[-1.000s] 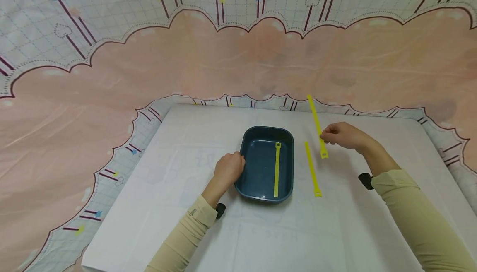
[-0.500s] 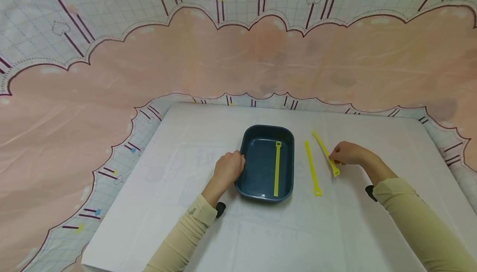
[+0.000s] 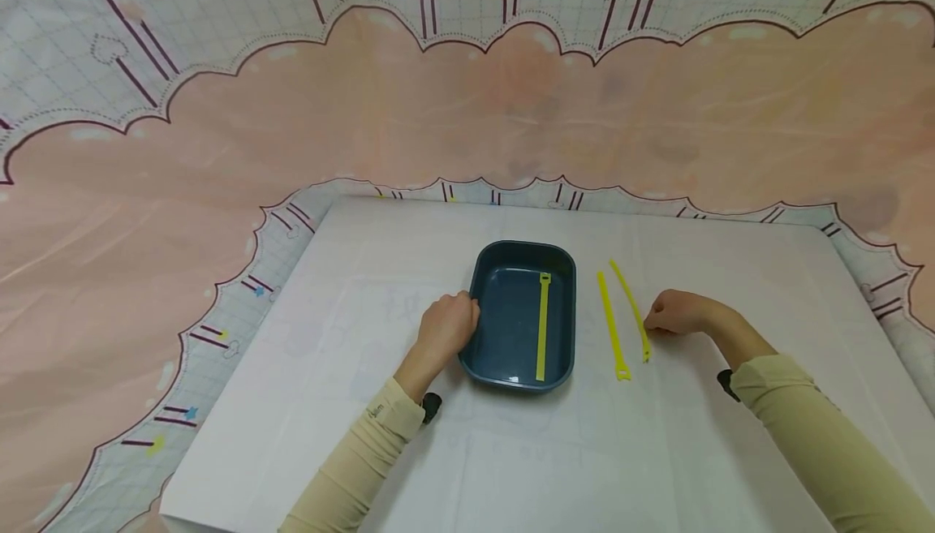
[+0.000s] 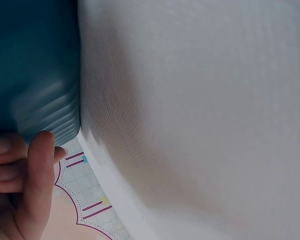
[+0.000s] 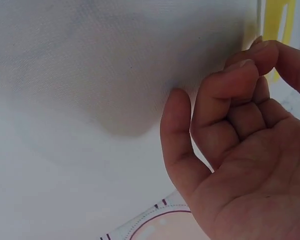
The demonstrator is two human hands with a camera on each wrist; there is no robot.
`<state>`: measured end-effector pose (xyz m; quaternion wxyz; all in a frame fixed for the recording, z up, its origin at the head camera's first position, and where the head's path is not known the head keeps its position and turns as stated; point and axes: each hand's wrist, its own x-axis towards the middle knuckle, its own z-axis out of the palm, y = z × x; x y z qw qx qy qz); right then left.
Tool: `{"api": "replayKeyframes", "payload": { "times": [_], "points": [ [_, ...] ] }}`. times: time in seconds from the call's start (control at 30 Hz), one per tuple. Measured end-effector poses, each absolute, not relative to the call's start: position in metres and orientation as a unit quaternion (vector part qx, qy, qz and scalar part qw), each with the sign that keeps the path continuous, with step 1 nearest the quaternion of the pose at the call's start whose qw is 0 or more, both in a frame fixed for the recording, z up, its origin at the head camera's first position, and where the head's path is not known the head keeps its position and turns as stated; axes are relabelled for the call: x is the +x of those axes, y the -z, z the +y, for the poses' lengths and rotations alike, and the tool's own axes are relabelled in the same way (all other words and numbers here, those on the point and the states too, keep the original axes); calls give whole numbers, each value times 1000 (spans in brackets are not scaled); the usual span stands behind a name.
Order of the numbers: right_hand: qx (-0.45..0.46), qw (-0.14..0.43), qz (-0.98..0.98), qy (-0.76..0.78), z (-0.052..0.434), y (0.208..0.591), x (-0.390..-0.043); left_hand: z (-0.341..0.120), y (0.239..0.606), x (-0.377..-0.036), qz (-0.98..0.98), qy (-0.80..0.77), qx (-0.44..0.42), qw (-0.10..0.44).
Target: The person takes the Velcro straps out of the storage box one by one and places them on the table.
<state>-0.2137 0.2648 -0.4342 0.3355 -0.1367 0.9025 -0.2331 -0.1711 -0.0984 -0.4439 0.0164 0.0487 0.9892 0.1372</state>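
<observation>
A: While the right hand (image 3: 675,311) rests on the white tabletop (image 3: 511,452), what do its fingers do?
B: They are loosely curled and hold nothing. The fingertips sit just beside the near end of a yellow cable tie (image 3: 631,308), and I cannot tell whether they touch it.

A: And how does that tie lie?
B: Flat on the tabletop, slightly bowed. A second yellow tie (image 3: 610,324) lies just to its left, apart from it, and both are to the right of the tray.

A: Which tray?
B: A dark blue rectangular tray (image 3: 488,330) near the middle of the tabletop. A third yellow tie (image 3: 542,327) lies lengthwise inside it.

A: What about the left hand (image 3: 445,330)?
B: It grips the tray's left rim, fingers curled against the outer wall; the left wrist view shows the fingertips (image 4: 40,150) at the ribbed corner.

A: Anything around?
B: A pink patterned cloth (image 3: 219,152) surrounds the tabletop.
</observation>
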Motion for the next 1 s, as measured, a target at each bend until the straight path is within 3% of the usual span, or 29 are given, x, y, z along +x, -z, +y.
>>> {"api": "replayKeyframes", "payload": {
  "times": [0.7, 1.0],
  "points": [
    [-105, 289, 932, 192, 257, 436, -214, -100, 445, -169, 989, -139, 52, 9],
    [-147, 184, 944, 231, 242, 415, -220, -102, 445, -167, 988, -143, 55, 6]
  ]
}}
